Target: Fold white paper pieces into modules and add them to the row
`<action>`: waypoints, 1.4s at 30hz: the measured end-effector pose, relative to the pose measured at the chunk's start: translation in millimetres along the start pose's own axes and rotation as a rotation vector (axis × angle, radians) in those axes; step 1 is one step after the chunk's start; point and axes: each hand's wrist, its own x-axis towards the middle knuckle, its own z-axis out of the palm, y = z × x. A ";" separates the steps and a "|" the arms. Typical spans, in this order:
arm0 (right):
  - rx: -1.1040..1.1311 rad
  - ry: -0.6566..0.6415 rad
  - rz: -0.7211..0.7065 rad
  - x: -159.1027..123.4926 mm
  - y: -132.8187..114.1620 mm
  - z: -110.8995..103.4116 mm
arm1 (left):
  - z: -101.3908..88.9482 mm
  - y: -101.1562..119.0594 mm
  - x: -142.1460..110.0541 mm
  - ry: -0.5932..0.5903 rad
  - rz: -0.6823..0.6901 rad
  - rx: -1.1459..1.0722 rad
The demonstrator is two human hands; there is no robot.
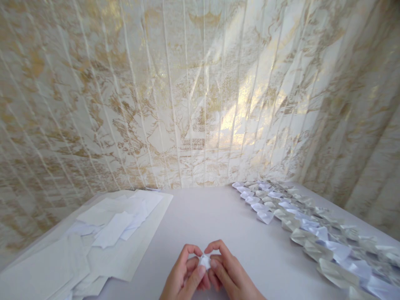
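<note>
Both my hands meet at the bottom middle of the view, above a white table (200, 212). My left hand (184, 275) and my right hand (228, 273) pinch a small folded piece of white paper (205, 261) between thumbs and fingertips. The fingers of both hands are curled round it. Most of the paper is hidden by my fingers.
A loose pile of white paper sheets (112, 227) lies on the table at the left. Several folded paper pieces in white and silver (309, 227) lie in rows along the right side. A cream and gold patterned curtain (193, 91) hangs behind the table.
</note>
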 end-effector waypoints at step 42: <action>-0.766 0.135 -0.262 0.4 -7.1 -6.2 | 1.9 -3.1 -3.1 0.095 -0.066 0.116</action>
